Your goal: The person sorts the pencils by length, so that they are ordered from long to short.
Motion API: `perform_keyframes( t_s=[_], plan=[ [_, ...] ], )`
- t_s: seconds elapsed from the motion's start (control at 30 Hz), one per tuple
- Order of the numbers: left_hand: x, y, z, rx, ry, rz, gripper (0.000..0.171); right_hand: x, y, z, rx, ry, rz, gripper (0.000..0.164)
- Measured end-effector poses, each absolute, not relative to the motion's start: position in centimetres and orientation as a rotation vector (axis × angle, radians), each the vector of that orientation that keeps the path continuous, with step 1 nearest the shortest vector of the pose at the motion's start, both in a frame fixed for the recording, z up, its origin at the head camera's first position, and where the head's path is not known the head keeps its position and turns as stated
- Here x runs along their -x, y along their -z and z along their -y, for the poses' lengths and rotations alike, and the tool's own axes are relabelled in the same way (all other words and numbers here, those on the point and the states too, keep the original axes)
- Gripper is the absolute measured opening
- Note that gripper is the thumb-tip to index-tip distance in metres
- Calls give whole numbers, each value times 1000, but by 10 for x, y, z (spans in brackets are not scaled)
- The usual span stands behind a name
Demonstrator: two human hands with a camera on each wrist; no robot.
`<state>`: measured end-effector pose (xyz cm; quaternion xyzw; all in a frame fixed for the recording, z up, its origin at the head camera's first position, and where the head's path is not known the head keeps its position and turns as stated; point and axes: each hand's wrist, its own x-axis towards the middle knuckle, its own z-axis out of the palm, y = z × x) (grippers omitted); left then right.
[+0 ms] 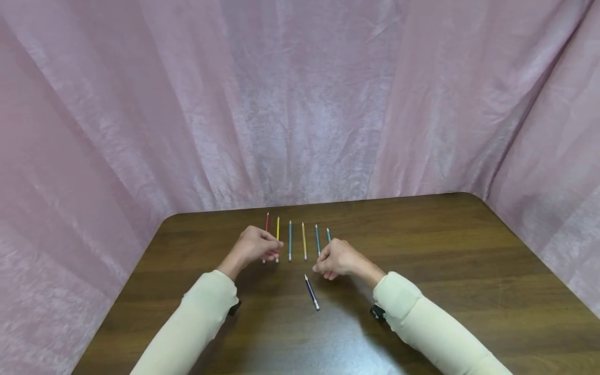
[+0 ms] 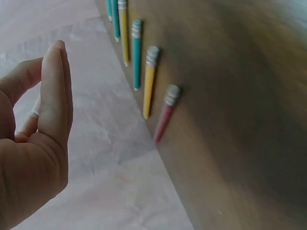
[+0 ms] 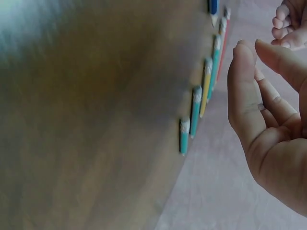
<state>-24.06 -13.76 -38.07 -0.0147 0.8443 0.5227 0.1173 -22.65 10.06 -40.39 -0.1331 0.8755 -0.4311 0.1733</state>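
Note:
My left hand [image 1: 257, 245] hovers over the left end of a row of pencils, thumb and fingertips close together with nothing between them. It partly covers the red pencil [image 1: 267, 221] and the yellow pencil [image 1: 278, 226] in the head view. To their right lie a teal pencil [image 1: 290, 239], a second yellow pencil [image 1: 304, 241] and another teal pencil [image 1: 317, 238]. A shorter teal pencil [image 1: 328, 235] ends the row, partly behind my right hand [image 1: 339, 259]. That hand is empty, its fingers loosely bent. A dark blue pencil [image 1: 311, 292] lies slanted nearer me, between my forearms.
The brown wooden table [image 1: 445, 234] has rounded far corners. Pink curtains [image 1: 304, 104] hang behind it and at both sides. The row's pencils have their eraser ends toward me.

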Motion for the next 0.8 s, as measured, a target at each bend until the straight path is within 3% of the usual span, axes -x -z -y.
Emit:
perform_keyframes(
  t_s=[0.37, 0.8],
  plan=[
    [219, 393, 158, 28, -1593, -2442, 10, 213, 419, -87, 357, 1207, -2416, 12],
    [210, 399, 164, 19, -1588, -2407, 17, 208, 422, -85, 356, 1145, -2374, 15]
  ],
)
